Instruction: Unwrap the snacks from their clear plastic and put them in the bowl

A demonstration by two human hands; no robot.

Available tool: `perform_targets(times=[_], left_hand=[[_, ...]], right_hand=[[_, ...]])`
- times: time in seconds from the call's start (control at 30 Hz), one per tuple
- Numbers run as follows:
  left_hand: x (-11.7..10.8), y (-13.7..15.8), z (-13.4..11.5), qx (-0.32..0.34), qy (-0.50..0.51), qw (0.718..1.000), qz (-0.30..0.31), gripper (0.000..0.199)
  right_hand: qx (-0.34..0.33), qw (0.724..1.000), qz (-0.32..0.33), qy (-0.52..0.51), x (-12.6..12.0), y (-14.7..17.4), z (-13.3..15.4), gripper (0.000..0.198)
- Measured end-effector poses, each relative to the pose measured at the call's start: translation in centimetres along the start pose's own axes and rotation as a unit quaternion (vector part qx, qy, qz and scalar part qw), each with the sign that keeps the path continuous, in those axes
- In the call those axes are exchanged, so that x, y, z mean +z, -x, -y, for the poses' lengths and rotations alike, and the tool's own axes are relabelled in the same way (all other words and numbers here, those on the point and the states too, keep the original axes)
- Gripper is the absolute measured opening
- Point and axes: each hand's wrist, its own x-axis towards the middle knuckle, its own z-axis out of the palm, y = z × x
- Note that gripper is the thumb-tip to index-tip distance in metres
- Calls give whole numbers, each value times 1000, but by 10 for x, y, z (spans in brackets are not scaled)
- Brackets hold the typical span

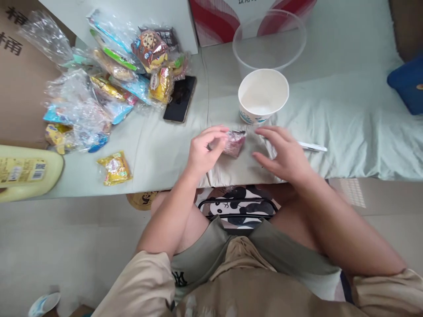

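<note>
Between thumb and fingers, my left hand [208, 147] pinches a small clear-wrapped packet [235, 144] with reddish-purple contents. To its right my right hand [284, 152] is open, fingers and thumb apart, facing the packet without touching it. A bit of clear, shiny plastic [271, 149] shows by the right palm, partly hidden by the hand. Just beyond both hands stands a white paper bowl [263, 94], upright, with nothing visible inside. Sticking out from behind my right hand is a slim white object [312, 146] whose kind I cannot make out.
A clear plastic tub [244, 53] stands behind the bowl. At left lie a pile of wrapped snacks [79, 105], a black phone [180, 99], a yellow snack packet [115, 168] and a pale yellow jug [49, 169]. Boxes [218, 22] line the back; a blue object [408, 83] is far right.
</note>
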Motion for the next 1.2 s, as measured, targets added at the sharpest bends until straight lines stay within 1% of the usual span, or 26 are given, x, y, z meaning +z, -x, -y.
perform_targets(times=[0.03, 0.1, 0.17, 0.3, 0.37, 0.4, 0.47, 0.5, 0.53, 0.57, 0.6, 0.63, 0.67, 0.73, 0.77, 0.8, 0.87, 0.9, 0.93, 0.97, 1.0, 1.03, 1.1, 1.13, 1.17, 1.2], left_hand=[[2, 0, -5, -31, 69, 997, -22, 32], [2, -1, -9, -94, 181, 976, -78, 31], [-5, -4, -4, -146, 239, 952, -123, 30], [-31, -8, 15, -223, 267, 919, -183, 28], [-44, -5, 19, -230, 248, 921, -196, 25], [-49, -1, 19, -217, 223, 930, -195, 24], [-56, 8, 15, -166, 124, 965, -163, 24], [-58, 13, 13, -135, 52, 981, -129, 27], [-59, 18, 11, -106, -26, 990, -86, 33], [-59, 23, 10, -82, -101, 991, -42, 39], [-59, 27, 9, -61, -162, 985, -5, 42], [-58, 30, 10, -42, -204, 978, 19, 40], [-56, 32, 11, -22, -227, 973, 26, 35], [-53, 34, 14, 24, -238, 971, 12, 23], [-51, 34, 15, 45, -235, 971, -2, 17], [-50, 35, 15, 61, -232, 971, -17, 12], [-49, 38, 11, 76, -222, 971, -55, 4], [-49, 41, 8, 80, -215, 971, -70, 4], [-49, 44, 4, 85, -210, 971, -75, 5], [-51, 49, 0, 89, -208, 972, -60, 6], [-53, 54, -4, 93, -207, 974, -25, 8], [-55, 58, -6, 94, -202, 975, 23, 11], [-59, 63, -10, 76, -173, 975, 115, 19], [-61, 63, -11, 61, -159, 977, 129, 22], [-62, 61, -11, 51, -155, 979, 119, 24], [-63, 58, -11, 45, -166, 981, 89, 25]], right_hand=[[-20, 999, 20, -29, 5, -3, 8, 47], [-33, 997, 36, -55, 13, -9, 19, 41], [-20, 997, 27, -65, 18, -12, 22, 30], [25, 997, -13, -77, 18, -14, 10, 20], [53, 995, -49, -69, 13, -13, 2, 17], [72, 993, -70, -63, 11, -12, -1, 18], [107, 987, -110, -44, 5, -10, -6, 23], [118, 985, -124, -33, 2, -9, -6, 25], [119, 984, -134, -24, 0, -7, -6, 27], [109, 984, -137, -19, -1, -5, -4, 28], [86, 988, -128, -19, -1, -4, -1, 29], [52, 993, -106, -22, 0, -2, 3, 28], [12, 997, -72, -24, 2, -1, 9, 29], [-56, 998, 9, -7, 11, 0, 21, 38], [-74, 997, 36, 12, 16, 0, 26, 42], [-78, 995, 46, 35, 21, -1, 31, 41], [-64, 995, 25, 76, 28, -2, 38, 26], [-59, 995, 5, 87, 30, -2, 40, 23], [-60, 994, -12, 89, 31, -1, 41, 24], [-72, 994, -19, 81, 31, 0, 41, 27], [-95, 993, -13, 65, 31, 2, 40, 27], [-126, 991, 9, 43, 30, 5, 39, 25], [-181, 980, 81, 6, 30, 12, 36, 23], [-188, 975, 116, -2, 30, 14, 36, 26], [-175, 975, 137, 2, 31, 16, 35, 29], [-144, 979, 142, 14, 33, 16, 36, 33]])
